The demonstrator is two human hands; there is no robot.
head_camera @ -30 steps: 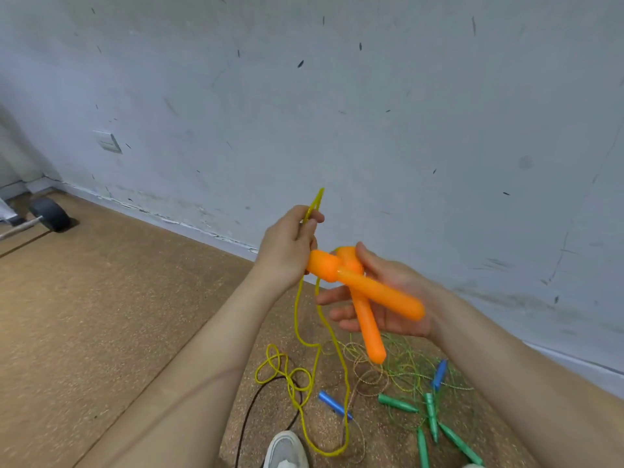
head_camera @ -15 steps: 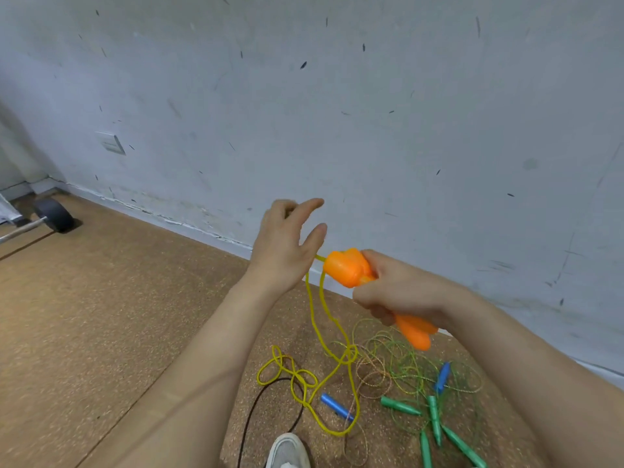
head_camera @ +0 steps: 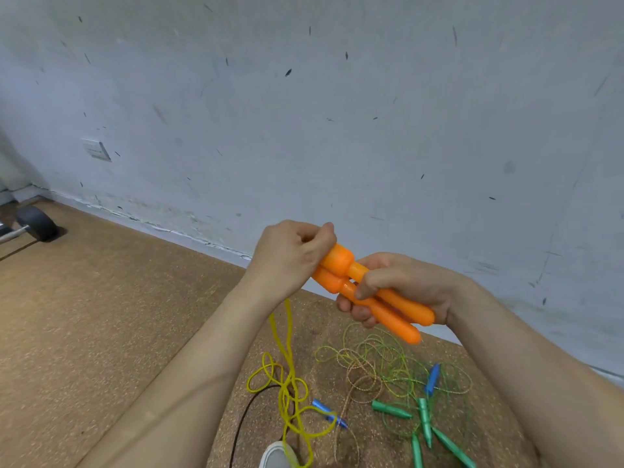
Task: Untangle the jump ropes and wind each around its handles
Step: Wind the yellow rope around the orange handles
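Two orange handles (head_camera: 401, 301) lay side by side at frame centre. The right hand (head_camera: 408, 285) was wrapped tight round their shafts, and the left hand (head_camera: 287, 258) curled over their thick ends. One yellow rope (head_camera: 287, 380) hung from behind the left wrist to the floor. Four green handles (head_camera: 391, 409) and two blue handles (head_camera: 433, 378) lay lower right amid tangled thin cords (head_camera: 371, 359). A shoe (head_camera: 273, 456) was cut off at the bottom.
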